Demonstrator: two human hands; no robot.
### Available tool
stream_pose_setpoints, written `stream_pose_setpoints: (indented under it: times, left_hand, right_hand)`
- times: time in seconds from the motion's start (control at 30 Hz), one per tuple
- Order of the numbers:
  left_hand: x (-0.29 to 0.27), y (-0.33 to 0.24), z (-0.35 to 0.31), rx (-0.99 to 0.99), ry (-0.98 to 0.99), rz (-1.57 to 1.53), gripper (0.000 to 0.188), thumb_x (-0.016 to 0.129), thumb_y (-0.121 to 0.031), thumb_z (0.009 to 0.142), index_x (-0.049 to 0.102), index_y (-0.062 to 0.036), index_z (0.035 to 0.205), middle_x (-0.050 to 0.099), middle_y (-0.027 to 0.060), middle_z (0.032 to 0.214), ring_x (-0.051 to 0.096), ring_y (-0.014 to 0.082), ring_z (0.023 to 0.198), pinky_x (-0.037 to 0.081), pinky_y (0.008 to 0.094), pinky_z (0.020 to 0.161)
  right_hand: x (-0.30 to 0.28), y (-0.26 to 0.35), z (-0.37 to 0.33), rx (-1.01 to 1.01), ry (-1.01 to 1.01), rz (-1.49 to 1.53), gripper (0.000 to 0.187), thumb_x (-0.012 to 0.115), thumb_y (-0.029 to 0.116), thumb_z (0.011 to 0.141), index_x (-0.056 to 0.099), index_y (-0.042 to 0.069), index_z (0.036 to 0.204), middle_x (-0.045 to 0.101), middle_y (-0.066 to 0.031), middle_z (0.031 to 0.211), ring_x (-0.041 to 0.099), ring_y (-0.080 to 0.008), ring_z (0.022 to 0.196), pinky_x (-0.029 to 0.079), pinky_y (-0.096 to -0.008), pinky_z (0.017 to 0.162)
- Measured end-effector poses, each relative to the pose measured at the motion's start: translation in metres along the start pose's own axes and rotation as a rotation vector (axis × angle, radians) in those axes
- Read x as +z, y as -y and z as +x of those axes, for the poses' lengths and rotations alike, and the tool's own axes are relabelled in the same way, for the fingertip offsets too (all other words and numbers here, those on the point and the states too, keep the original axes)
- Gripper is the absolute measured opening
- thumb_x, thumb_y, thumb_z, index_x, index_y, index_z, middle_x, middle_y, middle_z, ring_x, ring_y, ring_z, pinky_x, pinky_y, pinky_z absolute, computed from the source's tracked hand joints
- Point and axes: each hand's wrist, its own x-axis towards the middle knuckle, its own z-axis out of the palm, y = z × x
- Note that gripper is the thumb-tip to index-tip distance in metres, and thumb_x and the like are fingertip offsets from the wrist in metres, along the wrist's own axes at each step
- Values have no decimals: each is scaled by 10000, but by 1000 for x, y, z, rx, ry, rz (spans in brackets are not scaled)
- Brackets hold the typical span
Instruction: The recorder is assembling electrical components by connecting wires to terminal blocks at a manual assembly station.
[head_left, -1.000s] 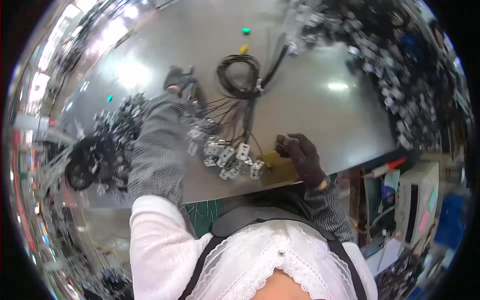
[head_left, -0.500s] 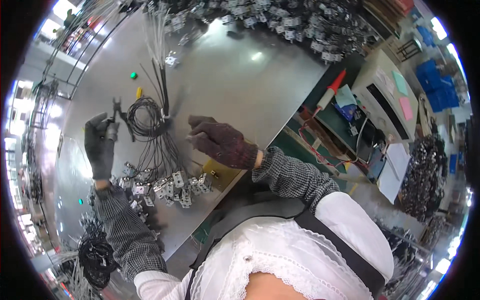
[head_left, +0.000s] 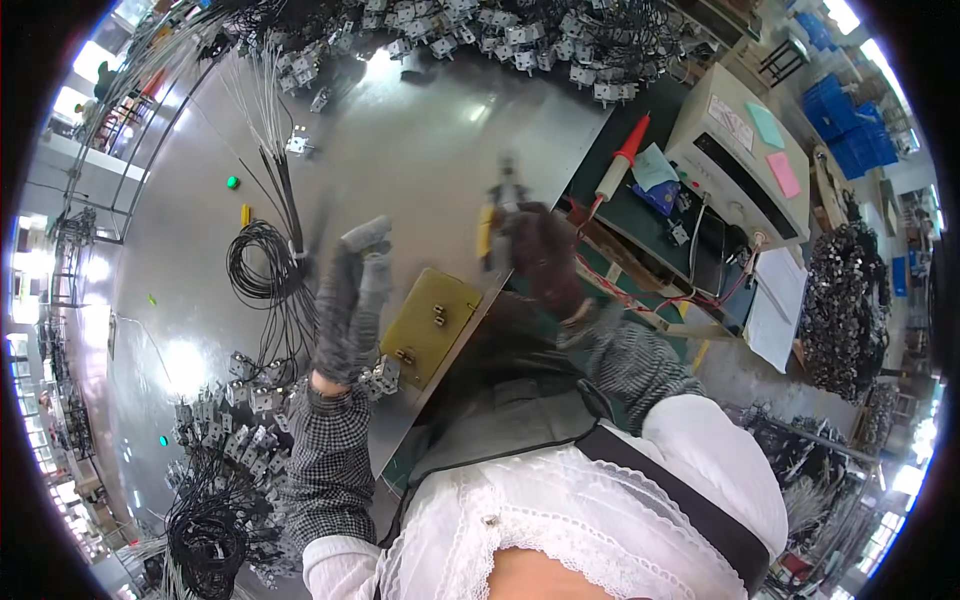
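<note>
Swinging my right hand [head_left: 540, 262] off the wire coil [head_left: 262, 270] toward the bench edge, gripping yellow-handled pliers [head_left: 492, 215] (blurred). My left hand [head_left: 350, 300] is lifting above the brass plate [head_left: 430, 325], fingers straight, holding nothing. Coil is staying on the table [head_left: 420, 130], left of that hand.

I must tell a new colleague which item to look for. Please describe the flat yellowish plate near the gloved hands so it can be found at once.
Start at the large grey metal worktable and follow its near edge. There, just to the right of the left hand in its grey glove, lies the flat olive-yellow square plate. Unlike the small silver metal connectors and black wire coil around it, it is broad, flat and yellowish with small fittings on top.
</note>
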Motion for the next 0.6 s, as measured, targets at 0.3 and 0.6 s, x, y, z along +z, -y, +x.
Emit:
stream_pose_setpoints:
  times: [0.3, 0.6]
  left_hand:
    - [-46, 5, -36, -291, -38, -75, 313, 631, -210, 1090, 644, -21, 1340, 693, 60, 1245, 664, 157, 1090, 533, 323, 983]
    - [-51, -6, -42, -262, -82, -80, 280, 633, -185, 1085, 668, 6, 1287, 701, 84, 1199, 677, 169, 1074, 563, 360, 1010]
  right_hand:
    - [-227, 85, 5, -453, -522, -1459, 253, 570, 350, 1092, 672, 119, 1068, 628, -2, 883, 569, -78, 707, 440, -275, 575]
    - [-253, 141, 81, -264, -178, -1377, 307, 518, 153, 1021, 629, 90, 1301, 677, -142, 969, 674, -325, 837, 527, -393, 721]
